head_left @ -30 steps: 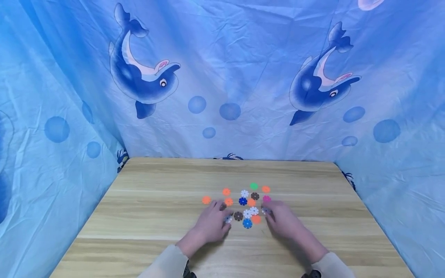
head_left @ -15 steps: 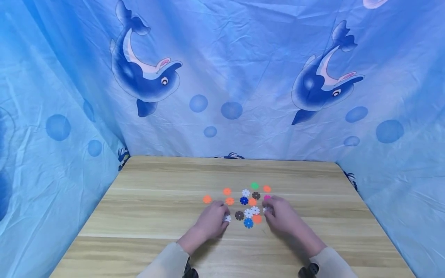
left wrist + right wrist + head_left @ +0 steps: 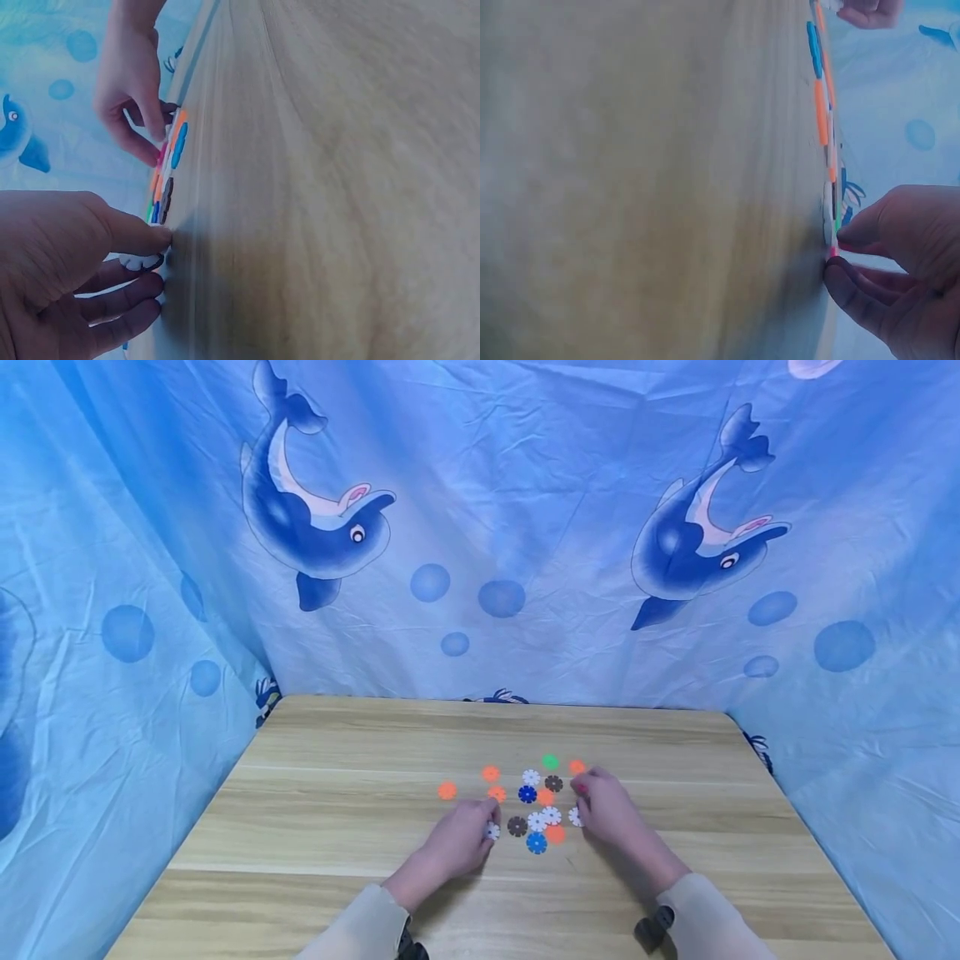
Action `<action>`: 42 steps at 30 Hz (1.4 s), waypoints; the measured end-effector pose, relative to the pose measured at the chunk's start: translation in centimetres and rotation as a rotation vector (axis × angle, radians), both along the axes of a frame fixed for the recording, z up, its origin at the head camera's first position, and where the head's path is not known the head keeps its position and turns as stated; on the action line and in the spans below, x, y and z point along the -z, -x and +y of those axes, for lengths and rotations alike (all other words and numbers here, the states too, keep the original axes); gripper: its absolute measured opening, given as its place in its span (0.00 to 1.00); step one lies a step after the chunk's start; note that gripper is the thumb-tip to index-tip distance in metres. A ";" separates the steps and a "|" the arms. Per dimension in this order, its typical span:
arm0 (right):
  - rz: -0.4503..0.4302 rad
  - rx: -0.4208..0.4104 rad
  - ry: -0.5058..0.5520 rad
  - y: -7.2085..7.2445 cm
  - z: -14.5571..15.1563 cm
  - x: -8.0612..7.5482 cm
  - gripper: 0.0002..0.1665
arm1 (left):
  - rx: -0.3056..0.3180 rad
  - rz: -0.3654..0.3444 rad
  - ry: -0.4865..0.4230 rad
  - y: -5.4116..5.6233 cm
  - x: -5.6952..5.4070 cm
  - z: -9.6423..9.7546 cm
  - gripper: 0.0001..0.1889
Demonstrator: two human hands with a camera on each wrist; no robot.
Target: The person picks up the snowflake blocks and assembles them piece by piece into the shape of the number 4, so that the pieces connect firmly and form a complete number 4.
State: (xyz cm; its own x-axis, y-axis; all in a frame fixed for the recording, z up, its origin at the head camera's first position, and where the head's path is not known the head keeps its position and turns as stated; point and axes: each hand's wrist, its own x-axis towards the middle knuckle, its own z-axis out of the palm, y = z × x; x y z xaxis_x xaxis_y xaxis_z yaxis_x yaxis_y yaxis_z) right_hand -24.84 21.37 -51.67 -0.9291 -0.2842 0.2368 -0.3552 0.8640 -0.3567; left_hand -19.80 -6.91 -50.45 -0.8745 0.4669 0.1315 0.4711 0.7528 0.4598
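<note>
Pinching a white snowflake disc (image 3: 492,831) betw. thumb and fingers at the near-left edge of the disc cluster, the left hand (image 3: 457,843) keeps it low on the wooden table (image 3: 337,793); fingers curled round it, seen clearly in the left wrist view (image 3: 141,261). Right hand (image 3: 611,810) sits at the cluster's right side, fingertips closed on a pink disc (image 3: 580,787), w/ another white disc (image 3: 573,817) just beside the hand. Other discs, e.g. blue disc (image 3: 536,842) and green disc (image 3: 551,762), lie flat betw. and beyond both hands.
</note>
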 end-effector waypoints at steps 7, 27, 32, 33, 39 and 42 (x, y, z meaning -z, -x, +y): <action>-0.019 0.038 0.003 0.6 0.3 -0.3 0.14 | 0.006 -0.029 -0.030 -0.2 -0.8 -0.1 0.11; -0.226 0.083 0.120 0.6 1.6 -1.8 0.10 | -0.003 0.020 -0.148 0.7 -3.3 -1.9 0.11; -0.201 0.080 0.177 0.2 2.2 -2.9 0.07 | -0.026 0.109 -0.174 1.1 -4.7 -2.8 0.12; -0.176 0.071 0.183 0.2 2.2 -3.5 0.07 | -0.031 0.127 -0.188 1.2 -5.1 -3.0 0.12; 0.078 -0.043 0.241 -0.8 1.5 -7.3 0.09 | -0.068 0.246 -0.332 2.1 -7.4 -3.6 0.11; 0.268 -0.110 0.276 -1.2 0.8 -9.0 0.10 | -0.073 0.301 -0.382 2.3 -8.5 -3.6 0.08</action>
State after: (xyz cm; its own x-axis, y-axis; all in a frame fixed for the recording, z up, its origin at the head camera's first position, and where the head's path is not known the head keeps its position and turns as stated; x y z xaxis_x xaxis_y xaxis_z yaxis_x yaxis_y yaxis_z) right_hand -23.59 22.14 -42.69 -0.7912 -0.2704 0.5485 -0.5527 0.7000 -0.4521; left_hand -22.13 -10.47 -41.98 -0.8001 0.2747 0.5333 0.5775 0.5931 0.5610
